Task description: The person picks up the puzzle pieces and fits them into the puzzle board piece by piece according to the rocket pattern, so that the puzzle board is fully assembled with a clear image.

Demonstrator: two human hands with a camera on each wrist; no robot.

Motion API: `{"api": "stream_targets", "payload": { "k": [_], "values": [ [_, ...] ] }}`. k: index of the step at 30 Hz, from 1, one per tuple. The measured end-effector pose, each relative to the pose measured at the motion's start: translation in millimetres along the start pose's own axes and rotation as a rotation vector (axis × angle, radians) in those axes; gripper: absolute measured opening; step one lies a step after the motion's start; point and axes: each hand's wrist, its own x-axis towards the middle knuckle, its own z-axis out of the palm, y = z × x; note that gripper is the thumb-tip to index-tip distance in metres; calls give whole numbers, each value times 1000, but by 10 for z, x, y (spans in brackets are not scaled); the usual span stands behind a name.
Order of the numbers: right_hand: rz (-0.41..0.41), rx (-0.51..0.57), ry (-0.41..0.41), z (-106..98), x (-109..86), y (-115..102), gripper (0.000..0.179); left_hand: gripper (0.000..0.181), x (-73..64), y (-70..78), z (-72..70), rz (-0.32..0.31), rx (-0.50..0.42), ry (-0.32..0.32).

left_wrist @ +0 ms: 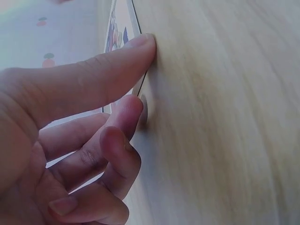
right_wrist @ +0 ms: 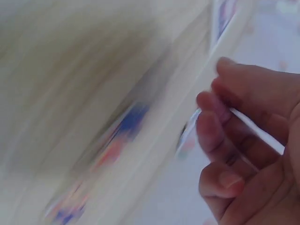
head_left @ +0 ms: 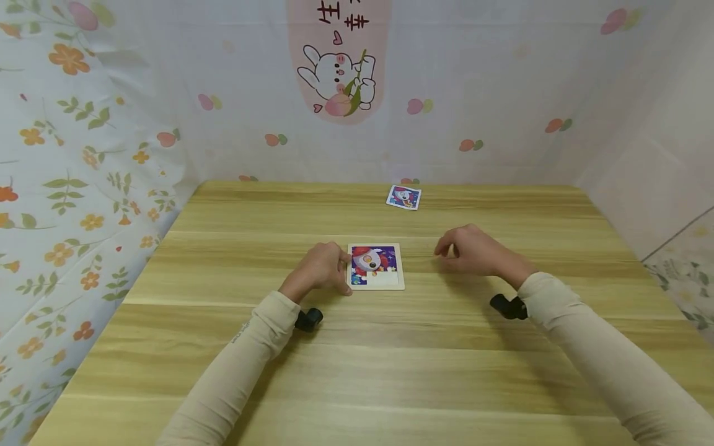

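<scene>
A square jigsaw puzzle board [head_left: 383, 284] with a pale frame lies flat on the table, showing a red-and-white cartoon character on purple. A section at its lower right is plain white. My left hand [head_left: 325, 267] holds the board by its left side, thumb at the near left corner and fingers along the left edge. In the left wrist view the thumb [left_wrist: 112, 70] presses at the board's edge. To the right of the board, apart from it, my right hand [head_left: 471, 251] hovers low with fingers loosely curled. Nothing shows between its thumb and fingertips [right_wrist: 208, 123].
A small square picture card [head_left: 404, 197] with a similar character lies near the far edge of the wooden table [head_left: 357, 371]. Behind stands a patterned cloth [head_left: 234, 74], with a floral cloth [head_left: 72, 204] on the left. Blurred coloured patches appear in the right wrist view.
</scene>
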Motion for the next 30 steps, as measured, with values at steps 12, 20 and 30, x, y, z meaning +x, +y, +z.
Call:
{"api": "stream_targets", "payload": {
  "k": [12, 20, 30],
  "values": [
    [159, -31, 31, -32, -519, 524, 31, 72, 3, -15, -1, 0, -6, 7],
    [111, -71, 79, 80, -404, 462, 23, 71, -4, -26, 5, -1, -31, -2],
    [144, -2, 73, 113, -336, 424, 20, 71, -2, -30, 18, -1, -30, 9]
  ]
}}
